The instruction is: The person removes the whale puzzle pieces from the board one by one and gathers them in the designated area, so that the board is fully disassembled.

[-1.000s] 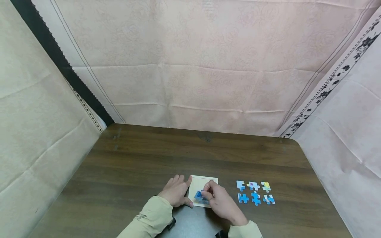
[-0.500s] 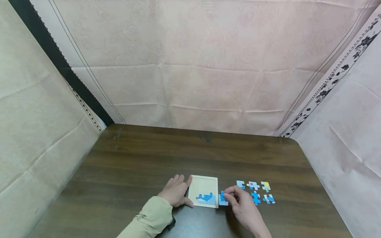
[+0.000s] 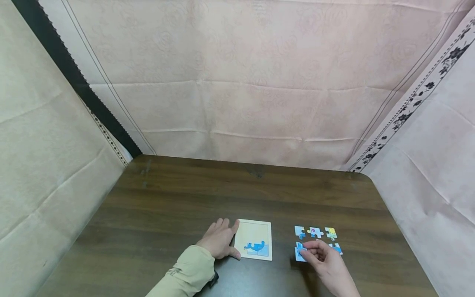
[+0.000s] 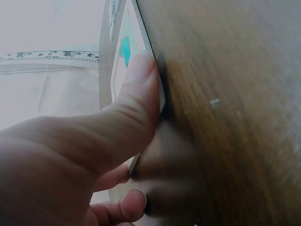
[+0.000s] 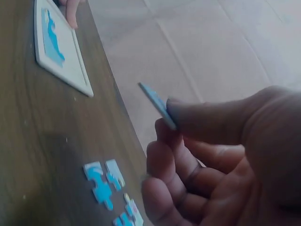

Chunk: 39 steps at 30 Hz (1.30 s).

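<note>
A pale puzzle board (image 3: 252, 232) with a raised rim lies on the table, with joined blue puzzle pieces (image 3: 261, 248) in its lower right part. Along the board's left side rests my left hand (image 3: 219, 239), thumb and index finger spread to its two left corners. In the left wrist view the thumb (image 4: 141, 70) presses on the board's edge. My right hand (image 3: 326, 262) pinches a blue jigsaw piece (image 5: 157, 104) between thumb and fingers, raised above the table. In the head view that piece and hand partly cover the lower row of loose pieces.
Loose jigsaw pieces lie in two rows right of the board, among them a blue-white one (image 3: 299, 232), one with a purple mark (image 3: 316, 232) and one with yellow (image 3: 331, 233). The brown wooden table (image 3: 185, 198) is bounded by pale cloth walls (image 3: 237, 111).
My right hand has carried the blue jigsaw piece from over the board rightward to the loose pieces, uncovering the joined blue pieces. My left hand has stayed at the board's left edge.
</note>
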### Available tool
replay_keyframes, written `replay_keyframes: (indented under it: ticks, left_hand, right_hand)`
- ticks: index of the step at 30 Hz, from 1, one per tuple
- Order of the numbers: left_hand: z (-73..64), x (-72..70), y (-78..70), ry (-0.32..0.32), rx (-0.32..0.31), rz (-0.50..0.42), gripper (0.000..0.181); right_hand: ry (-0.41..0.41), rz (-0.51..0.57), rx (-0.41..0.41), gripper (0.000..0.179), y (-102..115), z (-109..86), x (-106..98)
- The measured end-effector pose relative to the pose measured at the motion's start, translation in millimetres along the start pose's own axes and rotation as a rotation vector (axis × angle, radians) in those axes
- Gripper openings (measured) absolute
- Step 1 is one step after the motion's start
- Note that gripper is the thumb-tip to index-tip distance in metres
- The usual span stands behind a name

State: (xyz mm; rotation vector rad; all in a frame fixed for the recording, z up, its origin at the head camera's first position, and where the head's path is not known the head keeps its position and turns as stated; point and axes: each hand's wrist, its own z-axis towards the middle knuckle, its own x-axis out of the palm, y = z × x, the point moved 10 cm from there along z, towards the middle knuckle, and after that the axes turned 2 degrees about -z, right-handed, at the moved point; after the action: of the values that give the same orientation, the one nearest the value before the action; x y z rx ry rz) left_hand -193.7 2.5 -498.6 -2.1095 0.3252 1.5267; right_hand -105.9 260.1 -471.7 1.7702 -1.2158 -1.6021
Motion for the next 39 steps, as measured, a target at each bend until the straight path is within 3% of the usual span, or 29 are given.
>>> replay_keyframes:
  ticks: [15, 28, 39]
  left_hand:
    - [-0.2, -0.7, 0.7, 0.001, 0.005, -0.004, 0.102]
    - [0.7, 3.0, 2.5, 0.016, -0.017, -0.011, 0.101]
    - [0.1, 1.3, 1.7, 0.002, 0.003, -0.005, 0.101]
  right_hand:
    - [-0.046, -0.168, 0.065, 0.016, -29, 4.4, -9]
    - [0.029, -0.2, 0.169, 0.021, -45, 6.6, 2]
    - [0.023, -0.264, 0.204, 0.021, -47, 6.3, 8]
